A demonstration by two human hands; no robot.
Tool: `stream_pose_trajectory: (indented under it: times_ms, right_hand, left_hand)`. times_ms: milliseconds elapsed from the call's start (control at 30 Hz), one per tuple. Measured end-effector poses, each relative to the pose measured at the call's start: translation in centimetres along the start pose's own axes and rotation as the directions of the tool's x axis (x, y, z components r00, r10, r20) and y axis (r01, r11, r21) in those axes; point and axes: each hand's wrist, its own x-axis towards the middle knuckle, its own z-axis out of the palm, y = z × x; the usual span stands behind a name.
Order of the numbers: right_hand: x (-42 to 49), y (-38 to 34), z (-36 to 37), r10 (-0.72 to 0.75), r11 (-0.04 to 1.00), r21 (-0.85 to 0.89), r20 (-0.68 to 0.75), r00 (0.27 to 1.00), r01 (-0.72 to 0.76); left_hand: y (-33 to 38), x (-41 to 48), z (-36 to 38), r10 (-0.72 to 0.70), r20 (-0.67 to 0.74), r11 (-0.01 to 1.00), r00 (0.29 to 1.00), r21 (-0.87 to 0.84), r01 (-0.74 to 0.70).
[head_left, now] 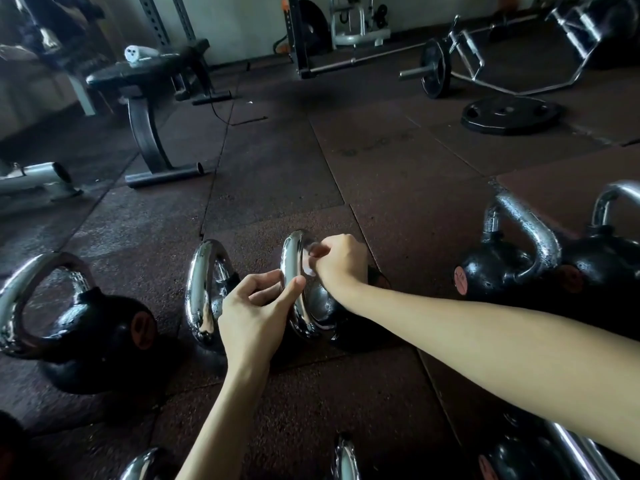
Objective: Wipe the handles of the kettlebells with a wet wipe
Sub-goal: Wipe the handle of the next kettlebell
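Two hands are on one kettlebell (pixel 320 304), which stands on the rubber floor tiles (pixel 381 168) in the near middle of the scene. Its chrome handle (pixel 289 258) stands upright and is seen almost edge-on. The left hand (pixel 252 317) reaches in from the near side and pinches the lower part of the handle between thumb and curled fingers. The right hand (pixel 337 261) comes in from the right, with fingers curled in a loose fist against the upper right side of the handle. A small pale scrap, apparently the wet wipe (pixel 307 270), shows between those fingers and the chrome; it is too small to identify with certainty. Just to the left stands a second kettlebell (pixel 204 289), close beside the left hand, and further left a third kettlebell (pixel 97 330) whose handle tilts towards the left edge. To the right, well apart from the hands, two dark kettlebells (pixel 502 268) stand close together with speckled chrome handles. Along the near edge the tops of further chrome handles (pixel 344 459) are partly cut off by the frame. At far left stands a black bench (pixel 145 77) with a white cylindrical object (pixel 138 53) lying on its pad. At far right a loose weight plate (pixel 512 114) lies flat on the floor, and beyond it rests a loaded bar (pixel 434 69).
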Motion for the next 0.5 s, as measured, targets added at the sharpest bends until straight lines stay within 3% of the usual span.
stream_pose_trajectory:
  times_ms: [300, 500]
  right_hand:
    - [1.1, 3.1, -6.8, 0.096, 0.995, 0.031, 0.010, 0.995, -0.096]
    - [0.6, 4.8, -12.9, 0.147, 0.987, 0.062, -0.022, 0.989, -0.146]
  left_hand:
    - [4.9, 1.4, 4.3, -0.027, -0.073, 0.983, 0.997, 0.178, 0.040]
    - [8.4, 2.4, 7.8, 0.023, 0.020, 0.957, 1.000, 0.289, -0.028]
